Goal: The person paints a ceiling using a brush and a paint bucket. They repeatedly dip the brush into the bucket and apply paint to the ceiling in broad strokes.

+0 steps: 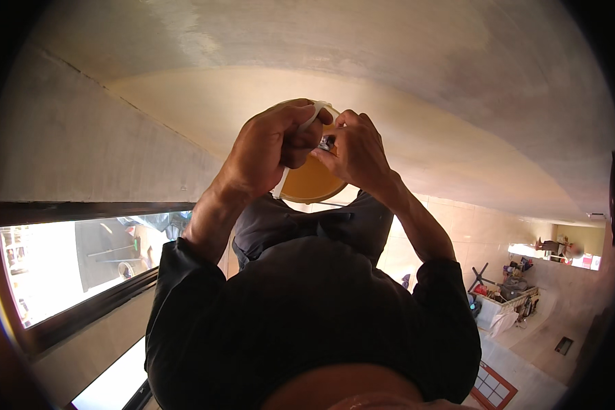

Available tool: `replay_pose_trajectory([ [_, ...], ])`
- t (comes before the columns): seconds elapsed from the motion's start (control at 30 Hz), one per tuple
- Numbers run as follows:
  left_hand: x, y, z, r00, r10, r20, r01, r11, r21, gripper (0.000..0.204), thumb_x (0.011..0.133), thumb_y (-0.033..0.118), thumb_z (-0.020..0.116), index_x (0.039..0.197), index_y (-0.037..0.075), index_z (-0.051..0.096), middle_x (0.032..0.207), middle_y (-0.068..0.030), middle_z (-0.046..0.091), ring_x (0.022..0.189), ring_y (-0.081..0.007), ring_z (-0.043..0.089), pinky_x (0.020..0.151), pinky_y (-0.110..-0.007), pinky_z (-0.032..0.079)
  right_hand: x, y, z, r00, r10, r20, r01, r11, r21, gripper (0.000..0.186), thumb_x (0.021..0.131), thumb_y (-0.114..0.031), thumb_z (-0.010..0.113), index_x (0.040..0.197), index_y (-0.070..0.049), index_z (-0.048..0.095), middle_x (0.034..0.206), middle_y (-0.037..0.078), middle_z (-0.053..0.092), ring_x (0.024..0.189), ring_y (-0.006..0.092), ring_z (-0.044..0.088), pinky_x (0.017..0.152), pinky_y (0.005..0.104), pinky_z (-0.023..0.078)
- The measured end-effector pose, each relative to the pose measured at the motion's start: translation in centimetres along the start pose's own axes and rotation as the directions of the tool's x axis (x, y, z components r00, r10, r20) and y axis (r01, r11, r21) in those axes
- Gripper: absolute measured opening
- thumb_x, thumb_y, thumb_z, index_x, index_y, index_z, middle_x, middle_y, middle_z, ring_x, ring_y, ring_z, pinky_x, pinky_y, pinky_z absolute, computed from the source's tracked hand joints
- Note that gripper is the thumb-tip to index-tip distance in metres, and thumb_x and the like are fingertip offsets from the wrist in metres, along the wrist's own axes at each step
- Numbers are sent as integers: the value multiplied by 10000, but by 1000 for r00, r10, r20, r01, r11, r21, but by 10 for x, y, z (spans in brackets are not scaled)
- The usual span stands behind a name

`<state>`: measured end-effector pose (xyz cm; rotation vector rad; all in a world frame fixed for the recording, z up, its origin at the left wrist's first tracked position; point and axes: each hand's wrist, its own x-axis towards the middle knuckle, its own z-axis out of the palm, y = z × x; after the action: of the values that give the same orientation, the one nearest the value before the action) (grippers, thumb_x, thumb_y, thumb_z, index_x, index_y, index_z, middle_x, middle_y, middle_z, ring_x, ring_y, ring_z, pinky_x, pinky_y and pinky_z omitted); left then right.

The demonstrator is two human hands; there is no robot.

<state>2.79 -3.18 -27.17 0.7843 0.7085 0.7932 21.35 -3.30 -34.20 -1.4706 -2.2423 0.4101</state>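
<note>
My left hand (277,140) is closed around a slim white piece (312,119) at the top of a round, ochre-yellow object with a pale rim (311,178). Just right of it, my right hand (348,147) has bent fingers gathered at a small shiny metal piece (325,143). Both hands are close together over the round object and hide much of its upper part. What exactly the metal piece is cannot be made out.
A broad beige plaster surface (424,82) surrounds the hands. A dark-framed window (82,212) is at left. At right are a crate of piled items (502,301), tiles (434,219) and a small, blurred person (560,249) in an opening.
</note>
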Motion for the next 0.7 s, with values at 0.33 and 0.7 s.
replay_pose_trajectory([
  [0.33,0,-4,8,998,-54,12,55,996,-77,293,984,183,376,1042,-26,572,684,48,374,538,-30,278,466,-180,238,-18,-3,-20,997,-20,-71,20,1000,-4,151,750,-239,759,824,-108,743,907,119,600,856,287,567,762,377,476],
  [0.7,14,-27,-8,992,-109,60,113,991,-71,240,982,190,422,972,22,592,662,46,442,519,-43,371,447,-201,272,-47,16,-15,919,-242,-312,233,970,-65,220,732,-220,731,942,-174,682,943,63,606,944,255,570,778,366,455],
])
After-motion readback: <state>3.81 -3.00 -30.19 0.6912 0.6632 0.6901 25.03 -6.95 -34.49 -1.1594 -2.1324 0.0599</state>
